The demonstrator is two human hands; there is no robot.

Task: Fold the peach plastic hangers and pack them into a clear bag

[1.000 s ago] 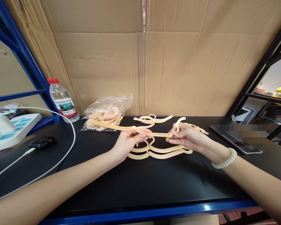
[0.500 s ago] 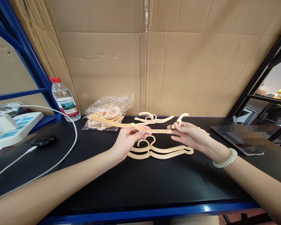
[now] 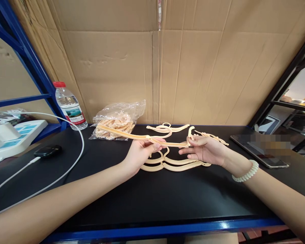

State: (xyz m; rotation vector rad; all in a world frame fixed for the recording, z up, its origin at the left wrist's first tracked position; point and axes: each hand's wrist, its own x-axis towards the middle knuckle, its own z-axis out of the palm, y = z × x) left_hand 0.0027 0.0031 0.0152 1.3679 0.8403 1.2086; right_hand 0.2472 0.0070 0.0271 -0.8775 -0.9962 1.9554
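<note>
My left hand [image 3: 139,154] pinches a beige plastic clothes hanger [image 3: 122,133] near its middle, above the black table. The hanger's hook curves up behind the fingers. At its right end, my right hand [image 3: 209,149] grips a small curved beige piece [image 3: 191,131] between thumb and index finger, with the other fingers spread. This piece meets the hanger's tip; whether it is attached I cannot tell. Below the hands lie two similar hangers [image 3: 178,167] side by side, partly hidden. Farther back rests another beige hanger [image 3: 180,129].
A clear plastic bag [image 3: 114,123] of beige parts stands at the back left, beside a water bottle [image 3: 73,110]. More beige pieces [image 3: 213,136] lie behind my right hand, near a phone [image 3: 256,152]. At left are a power strip [image 3: 32,130], white cable [image 3: 82,145] and black device [image 3: 47,151].
My right hand has shifted slightly down and left, bringing the small curved piece against the hanger's right end. The piece now stands more upright. The held hanger's hook has swung toward the right.
</note>
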